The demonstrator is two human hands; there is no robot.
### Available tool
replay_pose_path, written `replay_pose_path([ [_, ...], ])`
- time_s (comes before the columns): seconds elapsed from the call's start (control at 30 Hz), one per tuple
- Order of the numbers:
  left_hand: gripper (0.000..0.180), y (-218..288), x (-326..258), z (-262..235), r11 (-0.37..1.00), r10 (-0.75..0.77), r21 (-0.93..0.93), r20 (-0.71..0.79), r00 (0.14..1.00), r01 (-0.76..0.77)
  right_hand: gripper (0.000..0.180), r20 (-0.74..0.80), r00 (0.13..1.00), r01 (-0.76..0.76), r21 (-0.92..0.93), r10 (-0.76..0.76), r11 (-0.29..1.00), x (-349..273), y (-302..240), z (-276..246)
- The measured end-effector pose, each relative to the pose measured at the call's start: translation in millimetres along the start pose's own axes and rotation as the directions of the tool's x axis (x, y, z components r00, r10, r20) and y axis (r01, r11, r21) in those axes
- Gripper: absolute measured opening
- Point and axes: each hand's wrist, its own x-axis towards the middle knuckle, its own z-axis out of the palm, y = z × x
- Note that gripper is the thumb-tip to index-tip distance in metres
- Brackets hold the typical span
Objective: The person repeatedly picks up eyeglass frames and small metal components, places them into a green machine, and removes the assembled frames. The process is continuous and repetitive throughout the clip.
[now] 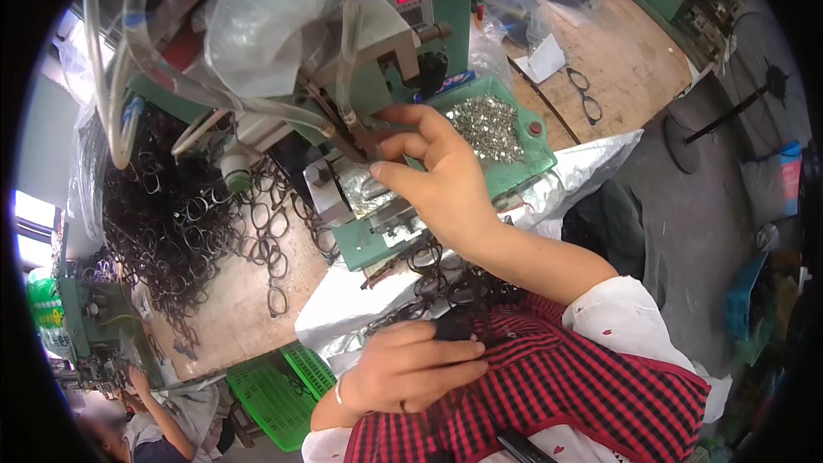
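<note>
My right hand (441,176) reaches in under the head of a green bench press (369,51). Its thumb and fingers are closed together beside the press tool (356,141), and any small piece between them is hidden. Low in front of my body, my left hand (411,369) is curled around something dark that I cannot make out. Several dark spectacle frames (429,270) lie between the hands on silver foil (343,313). To the right of my right hand, a green tray (536,150) holds a heap of small shiny metal parts (487,127).
A large heap of dark spectacle frames (184,231) covers the left side of the wooden table (240,317). Green plastic baskets (270,394) stand below its edge. One frame (585,96) lies at the right. Clear hoses (137,43) hang by the press. Another person (163,420) works at lower left.
</note>
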Motion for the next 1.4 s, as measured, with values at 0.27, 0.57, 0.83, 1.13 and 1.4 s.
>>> replay_pose_path([
  [0.27,0.024,-55,31,-14,0.786,0.079,0.601,-0.327,0.942,0.143,0.046,-0.207,0.904,0.162,-0.643,-0.373,0.749,21,40,-116],
  [0.57,0.029,-69,25,0,0.801,0.045,0.571,-0.359,0.932,0.181,0.032,0.039,0.920,0.028,-0.999,-0.390,-0.033,-19,56,-144],
  [0.83,0.034,-79,-114,-47,0.231,-0.222,0.459,-0.834,0.506,0.858,0.009,0.066,0.860,0.104,-0.993,-0.507,0.048,3,65,-138],
  [1.13,0.027,-114,-244,-94,0.443,-0.498,-0.331,-0.864,-0.078,0.833,0.014,-0.058,0.881,0.181,-0.876,-0.470,0.448,15,61,-137],
  [1.4,0.027,-207,-190,-122,0.329,-0.159,0.505,-0.803,0.574,0.798,0.014,-0.203,0.887,0.084,-0.813,-0.415,0.576,24,64,-127],
])
